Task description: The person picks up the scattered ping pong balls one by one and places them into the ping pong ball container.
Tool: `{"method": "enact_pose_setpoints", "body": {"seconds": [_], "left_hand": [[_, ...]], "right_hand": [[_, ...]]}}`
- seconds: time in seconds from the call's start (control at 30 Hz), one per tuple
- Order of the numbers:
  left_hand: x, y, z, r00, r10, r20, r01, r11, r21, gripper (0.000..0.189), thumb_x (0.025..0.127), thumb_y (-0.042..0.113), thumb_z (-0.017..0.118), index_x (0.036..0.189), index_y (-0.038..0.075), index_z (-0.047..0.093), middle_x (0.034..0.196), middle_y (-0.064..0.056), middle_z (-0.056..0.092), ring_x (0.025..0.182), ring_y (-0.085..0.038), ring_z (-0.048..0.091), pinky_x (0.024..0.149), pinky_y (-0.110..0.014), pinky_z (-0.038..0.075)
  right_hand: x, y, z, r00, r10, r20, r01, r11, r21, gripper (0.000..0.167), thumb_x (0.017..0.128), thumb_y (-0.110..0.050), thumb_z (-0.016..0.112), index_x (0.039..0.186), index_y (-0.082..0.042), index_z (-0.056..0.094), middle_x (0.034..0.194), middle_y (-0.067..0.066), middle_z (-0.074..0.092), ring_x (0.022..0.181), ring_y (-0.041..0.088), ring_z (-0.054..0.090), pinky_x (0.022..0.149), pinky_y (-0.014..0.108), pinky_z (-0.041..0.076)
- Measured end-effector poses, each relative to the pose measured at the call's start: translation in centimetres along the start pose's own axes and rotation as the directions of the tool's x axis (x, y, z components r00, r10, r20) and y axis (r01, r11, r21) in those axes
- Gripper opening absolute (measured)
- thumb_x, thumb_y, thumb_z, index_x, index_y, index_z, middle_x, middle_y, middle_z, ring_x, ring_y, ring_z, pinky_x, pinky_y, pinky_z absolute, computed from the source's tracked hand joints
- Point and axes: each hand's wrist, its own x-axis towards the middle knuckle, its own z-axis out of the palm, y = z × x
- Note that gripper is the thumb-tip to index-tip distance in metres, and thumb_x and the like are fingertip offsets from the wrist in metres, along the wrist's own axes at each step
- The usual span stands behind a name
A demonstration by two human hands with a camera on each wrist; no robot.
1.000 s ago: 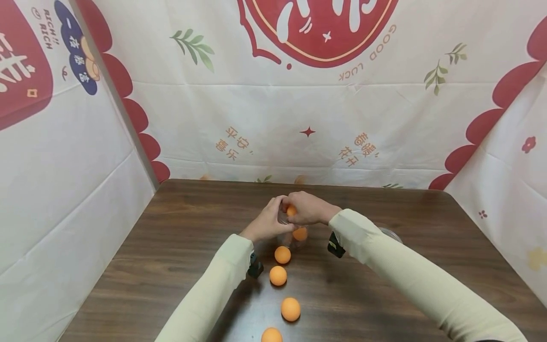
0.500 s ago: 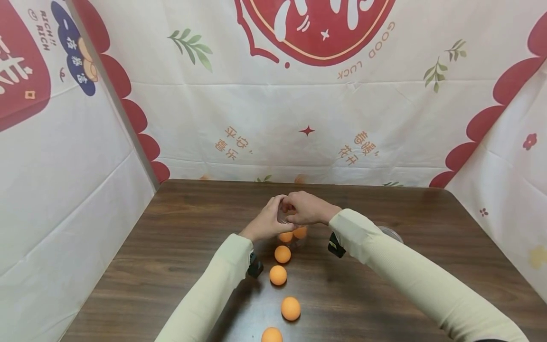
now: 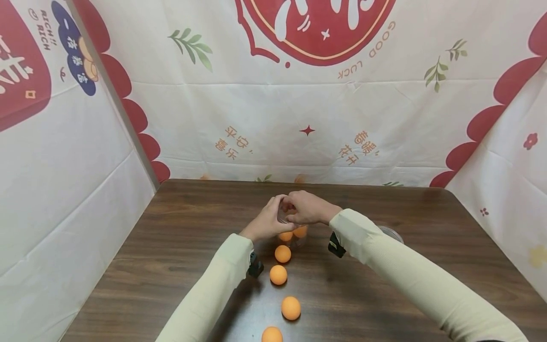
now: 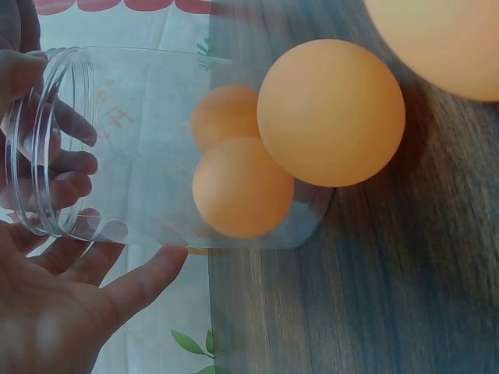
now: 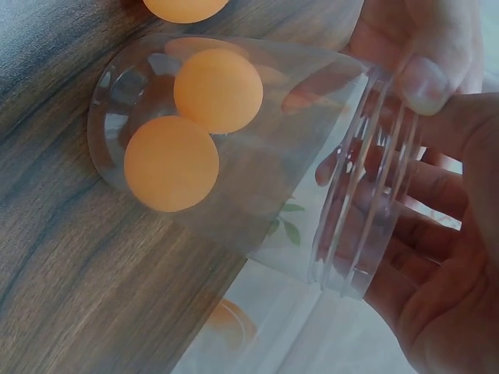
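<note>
A clear plastic jar (image 4: 148, 148) stands upright on the table, its threaded mouth at the top. My left hand (image 3: 267, 221) holds it round the neck. Two orange ping-pong balls lie at its bottom, one ping-pong ball (image 5: 171, 164) beside another ping-pong ball (image 5: 218, 90). My right hand (image 3: 309, 207) is over the mouth, its bent fingers (image 5: 429, 187) reaching inside with nothing between them. Just outside the jar sits another ping-pong ball (image 3: 282, 254).
More balls trail toward me: a near ball (image 3: 278, 275), a further one (image 3: 291, 308) and one at the bottom edge (image 3: 272, 335). A clear round lid-like piece (image 3: 391, 233) lies partly behind my right sleeve. Printed cloth (image 3: 273, 109) hangs behind the wooden table (image 3: 192, 223).
One second ago my right hand held a ping-pong ball at the jar's mouth. It has let go, and the ball has dropped to the bottom. Both hands have stayed in place.
</note>
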Motion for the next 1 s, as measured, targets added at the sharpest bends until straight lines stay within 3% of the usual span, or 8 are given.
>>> {"method": "enact_pose_setpoints", "body": {"seconds": [0.23,0.53,0.77,1.0], "left_hand": [[0.0,-0.1,0.1,1.000,-0.010,0.001,0.010,1.000,0.006,0.080,0.083,0.030,0.072,0.146,0.010,0.026,0.143,-0.014,0.032,0.112,-0.022,0.049,0.092,-0.035,0.047],[-0.1,0.1,0.0,1.000,-0.022,0.020,0.022,1.000,-0.005,0.079,0.085,0.028,0.070,0.147,0.010,0.024,0.143,-0.014,0.031,0.094,-0.016,0.058,0.085,-0.031,0.051],[-0.2,0.2,0.0,0.999,-0.014,0.028,0.014,1.000,-0.018,0.075,0.086,0.027,0.070,0.144,0.010,0.026,0.143,-0.015,0.031,0.090,-0.015,0.060,0.081,-0.029,0.052],[-0.2,0.2,0.0,1.000,-0.014,0.018,0.014,1.000,-0.005,0.078,0.085,0.030,0.070,0.145,0.008,0.026,0.144,-0.015,0.031,0.091,-0.017,0.058,0.081,-0.030,0.052]], "right_hand": [[-0.4,0.2,-0.2,1.000,-0.004,-0.021,0.004,1.000,-0.004,0.015,0.086,-0.012,0.066,0.100,-0.007,0.067,0.095,0.007,0.062,0.080,0.016,0.055,0.071,0.031,0.048],[-1.2,-0.2,-1.1,0.999,0.042,-0.019,-0.042,0.999,0.013,0.023,0.087,-0.014,0.066,0.109,-0.007,0.067,0.101,0.006,0.063,0.088,0.017,0.058,0.079,0.035,0.051],[-2.8,-0.7,-2.0,0.999,0.020,-0.038,-0.019,0.999,0.026,0.026,0.087,-0.015,0.068,0.111,-0.005,0.067,0.104,0.007,0.063,0.092,0.020,0.060,0.081,0.036,0.052],[-4.8,-1.6,-1.9,0.997,0.005,-0.076,-0.005,1.000,0.000,0.019,0.085,-0.016,0.068,0.103,-0.009,0.067,0.094,0.002,0.059,0.076,0.014,0.055,0.068,0.027,0.048]]}}
